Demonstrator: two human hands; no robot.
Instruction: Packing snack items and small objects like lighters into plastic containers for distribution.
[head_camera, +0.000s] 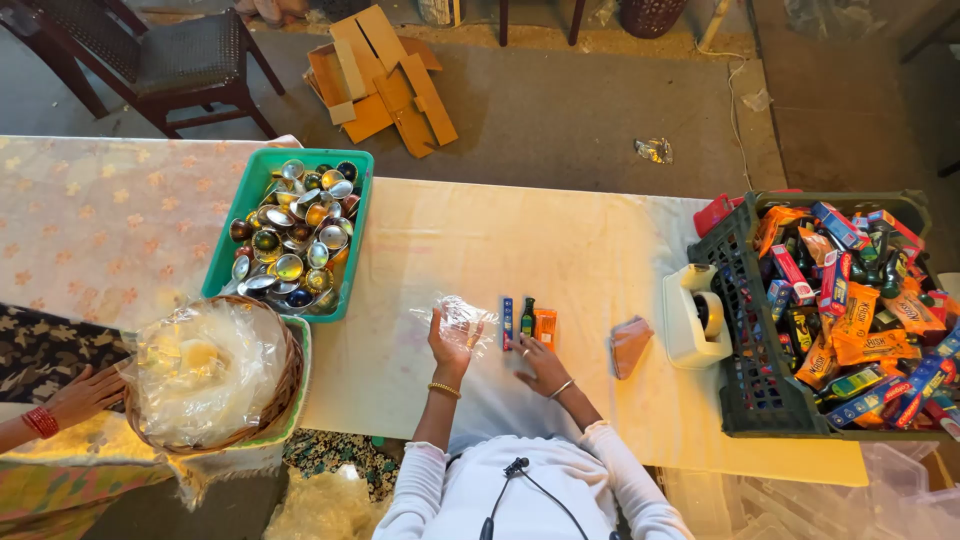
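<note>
Head view. Left hand (452, 345) raised off the bench (560, 240), fingers closed on a clear plastic bag (458, 315). Right hand (540, 365) flat on the bench, fingers spread, tips touching a small row: blue box (507, 322), dark green bottle (527, 317), orange packet (545, 326), side by side mid-bench. Brown cloth (629, 345) just right of them, then a white tape dispenser (695, 318) against a dark crate (740, 300) of mixed packets. Green tray (225, 250) of shiny round cups to the left; basket (285, 385) of clear bags near another person's hand (85, 393).
</note>
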